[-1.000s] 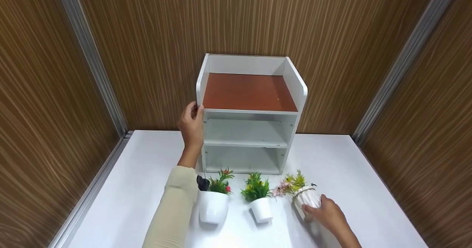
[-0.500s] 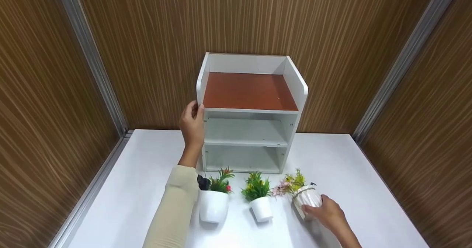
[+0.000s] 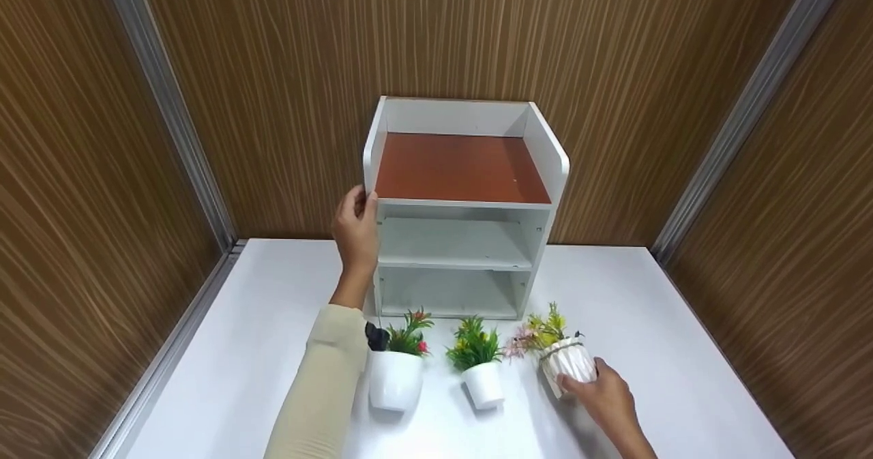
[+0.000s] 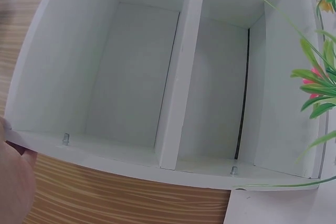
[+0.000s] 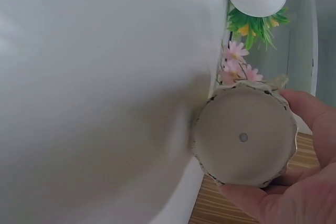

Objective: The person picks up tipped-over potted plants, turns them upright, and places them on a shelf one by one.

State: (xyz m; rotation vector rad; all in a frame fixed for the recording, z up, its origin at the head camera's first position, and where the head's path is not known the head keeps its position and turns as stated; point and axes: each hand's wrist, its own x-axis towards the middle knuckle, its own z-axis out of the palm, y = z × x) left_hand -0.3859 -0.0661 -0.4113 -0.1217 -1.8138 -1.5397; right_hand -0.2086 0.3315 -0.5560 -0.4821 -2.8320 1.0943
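My right hand [image 3: 603,399] grips a ribbed white flowerpot [image 3: 569,361] tied with twine, holding pink and yellow artificial flowers [image 3: 543,329]. The pot is tilted, its flowers pointing toward the shelf unit. Its round beige base [image 5: 244,135] faces the right wrist camera, with thumb and fingers on opposite sides. My left hand [image 3: 356,237] holds the left side panel of a white shelf unit [image 3: 453,266] near the brown top shelf [image 3: 464,168]. In the left wrist view only part of that hand [image 4: 16,182] shows, at the panel's edge.
Two more white pots with artificial plants lie in front of the unit: a larger pot [image 3: 395,380] with red flowers and a smaller pot [image 3: 483,385] with yellow ones. Beneath is a white table [image 3: 273,288]. Wood-grain panels [image 3: 457,29] enclose it.
My right hand has moved the ribbed pot slightly up and toward the shelf unit, with the flowers rising a little. The left hand stays on the side panel.
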